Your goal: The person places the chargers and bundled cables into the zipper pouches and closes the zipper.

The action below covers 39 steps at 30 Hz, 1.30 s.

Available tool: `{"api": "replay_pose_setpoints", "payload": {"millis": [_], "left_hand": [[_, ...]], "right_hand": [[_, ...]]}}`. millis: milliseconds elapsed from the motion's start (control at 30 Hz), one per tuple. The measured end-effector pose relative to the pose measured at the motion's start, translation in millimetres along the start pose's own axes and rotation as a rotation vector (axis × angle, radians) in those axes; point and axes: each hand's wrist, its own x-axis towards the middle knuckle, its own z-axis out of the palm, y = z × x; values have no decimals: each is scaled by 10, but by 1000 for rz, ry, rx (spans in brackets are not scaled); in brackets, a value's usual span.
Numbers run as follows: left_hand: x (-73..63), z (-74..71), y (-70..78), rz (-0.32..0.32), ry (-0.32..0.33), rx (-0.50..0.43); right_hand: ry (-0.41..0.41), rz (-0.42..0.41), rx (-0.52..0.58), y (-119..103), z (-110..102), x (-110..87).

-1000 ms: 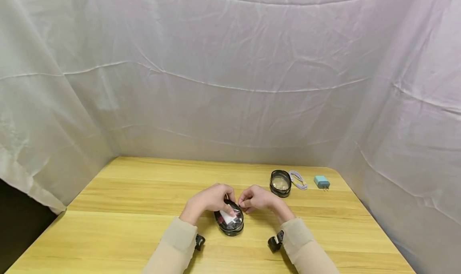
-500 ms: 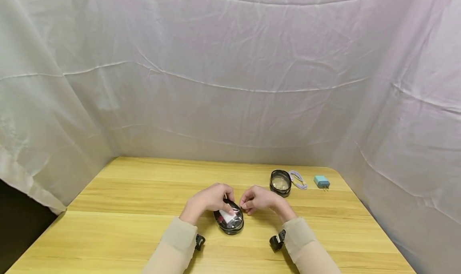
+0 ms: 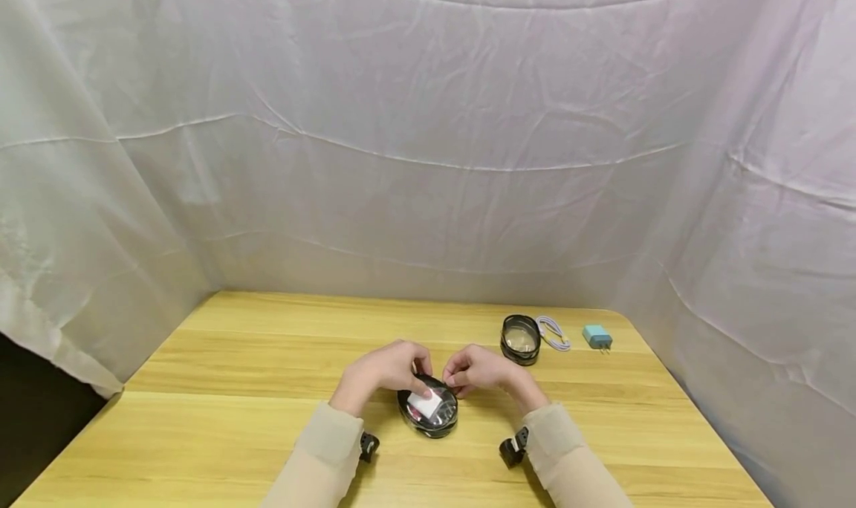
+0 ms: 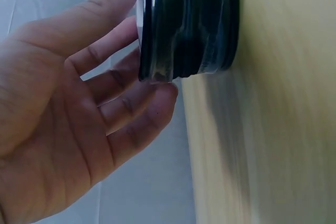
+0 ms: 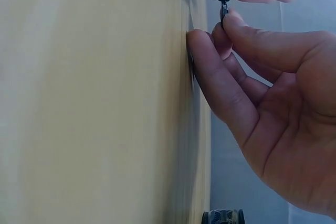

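Note:
A small oval clear zippered pouch with black trim lies on the table, a white piece and something pinkish showing through its top. My left hand holds it from the far left, thumb on the clear top and fingers by its side. In the left wrist view, the pouch stands between that thumb and the fingers. My right hand is at the pouch's right edge. The right wrist view shows its thumb and forefinger pinching the black zipper pull. The pouch's far side is partly hidden by my left hand.
Behind my right hand stands a second round clear case with black trim. Next to it lies a coiled pale lavender cable, and farther right a teal charger plug. Grey cloth hangs around the wooden table.
The pouch has turned a little, its near end swinging to the right. My right hand shifted slightly right, then back left. My left hand has stayed nearly in place on the pouch.

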Motion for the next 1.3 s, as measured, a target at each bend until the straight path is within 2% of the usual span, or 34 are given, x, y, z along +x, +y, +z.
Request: {"api": "replay_pose_setpoints", "payload": {"millis": [133, 367, 667, 900, 1300], "left_hand": [[-3, -8, 21, 14, -8, -15], [19, 26, 36, 81, -33, -50], [16, 37, 41, 84, -15, -38], [7, 37, 42, 62, -7, -38], [14, 39, -11, 45, 16, -3]], "right_hand": [[-2, -7, -17, -3, 22, 15], [-10, -30, -21, 9, 24, 24], [-15, -38, -12, 16, 10, 18], [-24, -35, -10, -7, 4, -10], [-43, -2, -22, 25, -37, -21]]}}
